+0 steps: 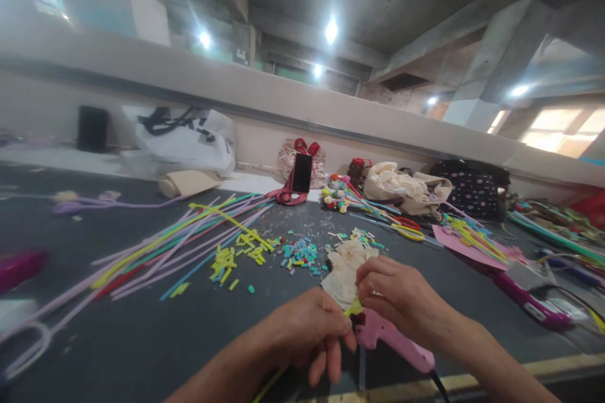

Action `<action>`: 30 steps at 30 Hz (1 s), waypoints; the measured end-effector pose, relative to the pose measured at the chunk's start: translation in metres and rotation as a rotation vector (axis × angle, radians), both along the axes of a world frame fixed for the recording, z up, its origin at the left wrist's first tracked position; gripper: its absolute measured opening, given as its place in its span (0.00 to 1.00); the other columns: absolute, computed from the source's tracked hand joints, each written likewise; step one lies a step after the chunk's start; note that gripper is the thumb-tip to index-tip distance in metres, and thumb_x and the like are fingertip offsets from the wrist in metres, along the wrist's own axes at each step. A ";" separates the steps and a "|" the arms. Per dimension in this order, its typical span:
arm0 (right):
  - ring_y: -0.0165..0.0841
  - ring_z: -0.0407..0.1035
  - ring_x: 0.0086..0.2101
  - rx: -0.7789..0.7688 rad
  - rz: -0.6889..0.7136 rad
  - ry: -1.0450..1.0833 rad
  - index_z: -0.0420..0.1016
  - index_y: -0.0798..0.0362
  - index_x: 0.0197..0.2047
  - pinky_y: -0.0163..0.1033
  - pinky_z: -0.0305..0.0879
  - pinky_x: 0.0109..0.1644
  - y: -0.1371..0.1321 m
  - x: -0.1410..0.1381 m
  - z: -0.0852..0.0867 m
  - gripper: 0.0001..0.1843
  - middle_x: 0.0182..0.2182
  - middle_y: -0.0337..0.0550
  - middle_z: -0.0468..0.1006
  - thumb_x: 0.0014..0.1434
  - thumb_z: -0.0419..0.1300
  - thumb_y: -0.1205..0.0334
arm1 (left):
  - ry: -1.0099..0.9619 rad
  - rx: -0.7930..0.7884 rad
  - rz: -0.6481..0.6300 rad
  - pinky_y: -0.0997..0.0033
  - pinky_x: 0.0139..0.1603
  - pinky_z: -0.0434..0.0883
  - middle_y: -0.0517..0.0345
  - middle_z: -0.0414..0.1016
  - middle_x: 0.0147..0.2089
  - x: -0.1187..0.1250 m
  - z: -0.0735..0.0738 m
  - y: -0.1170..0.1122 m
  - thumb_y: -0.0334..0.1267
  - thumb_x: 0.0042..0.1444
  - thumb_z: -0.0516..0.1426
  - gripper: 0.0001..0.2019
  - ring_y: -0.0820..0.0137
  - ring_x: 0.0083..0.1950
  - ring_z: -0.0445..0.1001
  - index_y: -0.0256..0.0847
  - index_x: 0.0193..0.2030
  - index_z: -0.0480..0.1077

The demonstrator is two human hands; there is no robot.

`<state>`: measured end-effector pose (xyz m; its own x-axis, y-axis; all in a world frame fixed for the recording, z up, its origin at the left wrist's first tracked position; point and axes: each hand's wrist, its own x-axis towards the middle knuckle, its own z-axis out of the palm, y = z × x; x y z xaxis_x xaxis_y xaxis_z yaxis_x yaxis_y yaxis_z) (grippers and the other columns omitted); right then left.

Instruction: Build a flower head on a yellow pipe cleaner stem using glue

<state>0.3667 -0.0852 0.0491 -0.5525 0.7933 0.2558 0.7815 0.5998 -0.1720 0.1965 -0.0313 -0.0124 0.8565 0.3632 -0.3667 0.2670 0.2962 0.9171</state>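
Observation:
My left hand (pixel 319 330) is closed in a pinch on a thin yellow-green pipe cleaner stem (pixel 270 384), which trails down below the palm. Between my hands, at the left fingertips, shows a small yellow-green tip (pixel 353 307). My right hand (pixel 394 286) has its fingers bent together just above that tip; what they grip is hidden. Behind the fingers lies a crumpled cream cloth (pixel 347 267). A pink glue gun (pixel 394 340) rests beneath my right hand, its nozzle end partly covered by my fingers.
Cut yellow pieces (pixel 246 249) and small blue pieces (pixel 300 253) lie ahead. Long coloured pipe cleaners (pixel 189 245) spread to the left. A phone (pixel 301 173) stands upright at the back. Yellow-handled scissors (pixel 407 232), pink paper (pixel 466 245) and a purple tool (pixel 532 302) lie right.

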 end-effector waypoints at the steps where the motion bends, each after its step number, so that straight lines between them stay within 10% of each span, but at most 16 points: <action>1: 0.30 0.64 0.32 0.005 -0.003 -0.013 0.66 0.53 0.28 0.35 0.60 0.37 0.000 0.000 0.000 0.11 0.32 0.42 0.72 0.61 0.48 0.67 | 0.000 0.001 -0.005 0.80 0.06 0.45 0.66 0.68 0.10 0.000 0.000 0.000 0.32 0.40 0.48 0.09 0.78 0.06 0.60 0.37 0.21 0.69; 30: 0.31 0.65 0.31 0.050 0.087 -0.366 0.67 0.54 0.26 0.35 0.63 0.36 0.002 -0.009 0.003 0.14 0.29 0.42 0.73 0.60 0.48 0.72 | 0.054 0.061 -0.029 0.80 0.06 0.44 0.68 0.65 0.09 0.000 0.006 -0.005 0.32 0.43 0.47 0.09 0.79 0.06 0.59 0.38 0.21 0.68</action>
